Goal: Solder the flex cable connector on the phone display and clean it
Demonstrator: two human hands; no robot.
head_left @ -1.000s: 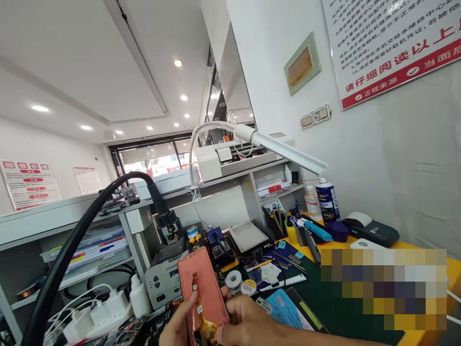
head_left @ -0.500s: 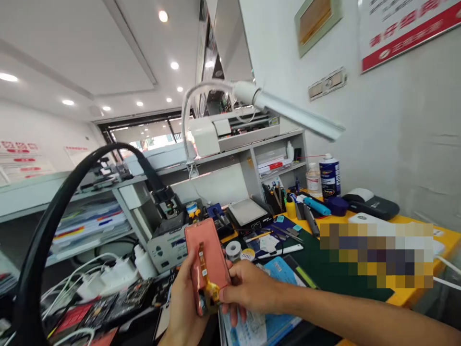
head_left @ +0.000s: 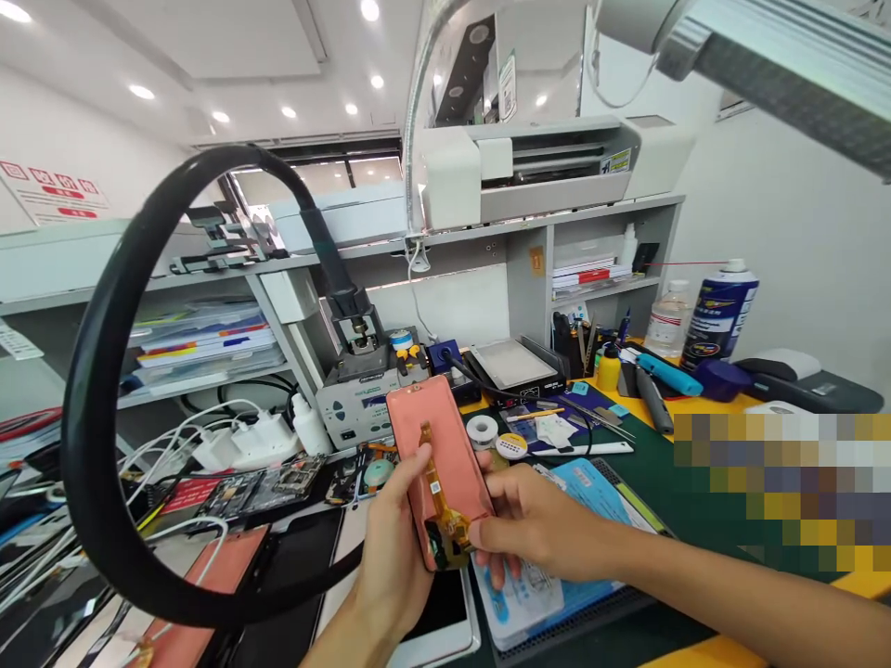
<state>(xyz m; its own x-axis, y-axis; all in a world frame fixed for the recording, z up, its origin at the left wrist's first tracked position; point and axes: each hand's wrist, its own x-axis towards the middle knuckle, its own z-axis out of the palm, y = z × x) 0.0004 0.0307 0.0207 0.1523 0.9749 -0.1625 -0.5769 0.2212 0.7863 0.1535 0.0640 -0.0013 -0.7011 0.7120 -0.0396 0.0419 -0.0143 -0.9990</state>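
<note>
A phone screen panel (head_left: pixel 452 427) with a salmon-pink back is held up in both hands over the bench. A gold flex cable (head_left: pixel 440 496) runs down its back to a dark, shiny folded part at the lower end. My left hand (head_left: pixel 398 520) grips the panel's left side, its thumb lying on the flex cable. My right hand (head_left: pixel 525 520) pinches the lower right corner near the cable's wide end, with its other fingers behind. Beneath the hands lie a white-framed tablet (head_left: pixel 456 640) and blue-and-white packets (head_left: pixel 591 492).
A thick black hose (head_left: pixel 76 408) loops at the left from a grey station (head_left: pixel 355 408). Circuit boards (head_left: pixel 268 487) and another pink-backed panel (head_left: pixel 209 584) lie at left. Tape rolls (head_left: pixel 482 430), tweezers (head_left: pixel 605 417) and a spray can (head_left: pixel 720 315) stand or lie beyond the green mat (head_left: pixel 661 459).
My view has turned to the right and downward, showing more of the bench. Both hands keep hold of the panel; the left thumb now lies over the flex cable.
</note>
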